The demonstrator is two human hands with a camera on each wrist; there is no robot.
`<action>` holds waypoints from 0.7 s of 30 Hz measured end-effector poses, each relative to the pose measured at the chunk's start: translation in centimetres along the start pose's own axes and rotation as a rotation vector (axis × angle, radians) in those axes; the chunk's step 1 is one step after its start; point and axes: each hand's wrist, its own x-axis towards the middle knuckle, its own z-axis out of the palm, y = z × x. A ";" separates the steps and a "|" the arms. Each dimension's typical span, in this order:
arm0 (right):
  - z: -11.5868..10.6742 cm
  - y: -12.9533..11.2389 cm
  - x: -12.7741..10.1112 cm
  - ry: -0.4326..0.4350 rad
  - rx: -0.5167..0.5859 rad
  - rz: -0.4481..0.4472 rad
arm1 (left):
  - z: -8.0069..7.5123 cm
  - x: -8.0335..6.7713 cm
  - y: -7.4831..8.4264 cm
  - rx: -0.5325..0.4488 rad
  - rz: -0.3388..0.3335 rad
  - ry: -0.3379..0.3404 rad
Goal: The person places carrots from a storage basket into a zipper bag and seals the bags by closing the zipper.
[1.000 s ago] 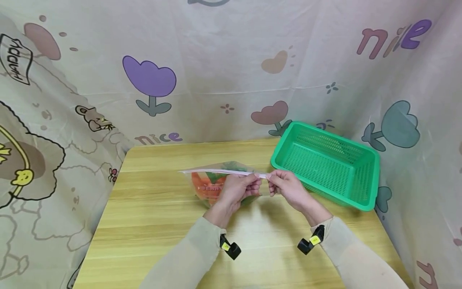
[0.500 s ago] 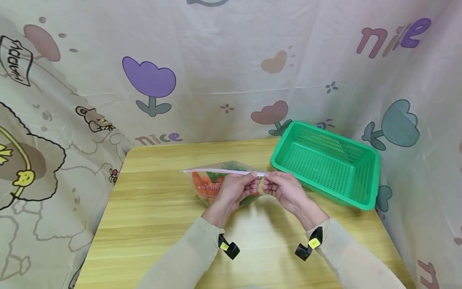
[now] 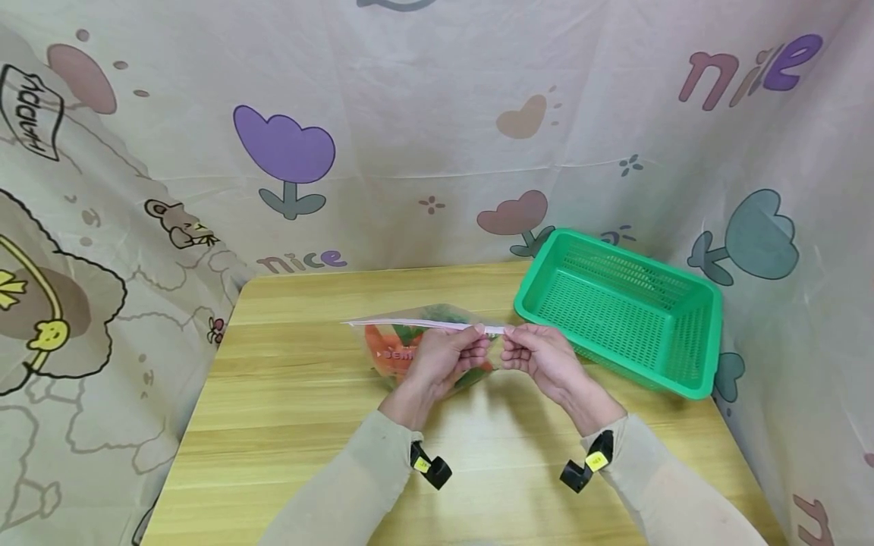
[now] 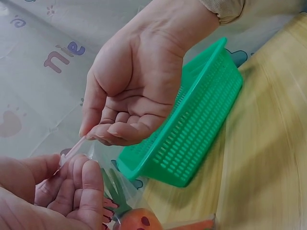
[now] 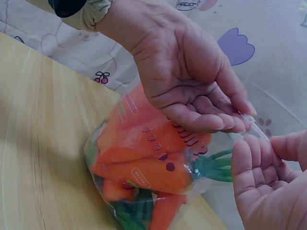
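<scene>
Two forearms in beige sleeves reach in from 6 o'clock over a pale wooden desk [image 3: 287,425], each wrist wearing a small black clip with a yellow tag. The left hand [image 3: 447,360] curls its fingers round the white zip strip of a clear plastic zip bag [image 3: 403,345], pinching the strip near its right end. The right hand [image 3: 539,355], just beside the left at its 3 o'clock, pinches the very tip of the same strip between thumb and curled fingers. The bag hangs from the strip, held up near the middle of the desk; whether its bottom touches the wood cannot be told. Inside it are orange toy carrots [image 5: 144,158] with green tops, one printed with small red marks. Farther off, at 2 o'clock from the hands, a green perforated plastic basket [image 3: 690,364] sits on the desk's right side, near but apart from the right hand. Beyond, at 12 o'clock, hangs a beige cartoon-printed cloth backdrop [image 3: 410,114] with a purple tulip.
</scene>
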 end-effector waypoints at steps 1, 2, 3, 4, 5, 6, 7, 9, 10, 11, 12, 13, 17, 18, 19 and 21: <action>-0.1 0.0 0.0 0.000 -0.004 -0.001 | 0.0 0.0 0.0 -0.003 -0.003 0.001; -0.1 0.0 0.0 0.004 -0.007 -0.002 | -0.1 0.0 0.0 -0.006 -0.001 0.001; -0.1 0.0 0.0 0.007 -0.010 -0.001 | -0.1 -0.1 0.0 -0.010 -0.001 0.003; -0.1 0.0 0.0 0.013 -0.012 -0.001 | -0.1 -0.1 0.0 -0.013 0.000 0.005; -0.1 0.0 0.0 0.012 -0.016 -0.002 | -0.1 -0.1 0.0 -0.014 0.000 0.009; -0.1 0.0 0.0 0.019 -0.019 -0.002 | -0.1 -0.1 0.0 -0.013 0.001 0.012; -0.1 0.0 0.1 0.019 -0.025 -0.002 | -0.2 -0.1 0.0 -0.012 0.003 0.014; -0.1 0.0 0.0 0.020 -0.033 -0.005 | -0.2 -0.2 0.0 -0.008 0.006 0.019; -0.2 0.0 0.0 0.021 -0.037 -0.007 | -0.3 -0.2 0.1 -0.008 0.005 0.022; -0.2 0.0 0.0 0.019 -0.042 -0.009 | -0.4 -0.2 0.1 -0.011 0.004 0.022; -0.2 0.0 0.0 0.021 -0.044 -0.011 | -0.4 -0.2 0.1 -0.015 0.005 0.022; -0.2 0.0 0.0 0.019 -0.047 -0.012 | -0.5 -0.2 0.1 -0.019 0.003 0.022; -0.3 0.0 0.1 0.019 -0.046 -0.017 | -0.9 -0.3 0.3 -0.030 -0.002 0.022; -0.3 0.0 0.1 0.019 -0.045 -0.018 | -1.0 -0.4 0.3 -0.025 -0.001 0.024; -0.4 0.0 0.1 0.020 -0.043 -0.019 | -1.1 -0.4 0.4 -0.017 0.000 0.026; -0.4 0.0 0.2 0.022 -0.040 -0.022 | -1.2 -0.4 0.5 0.007 0.010 0.029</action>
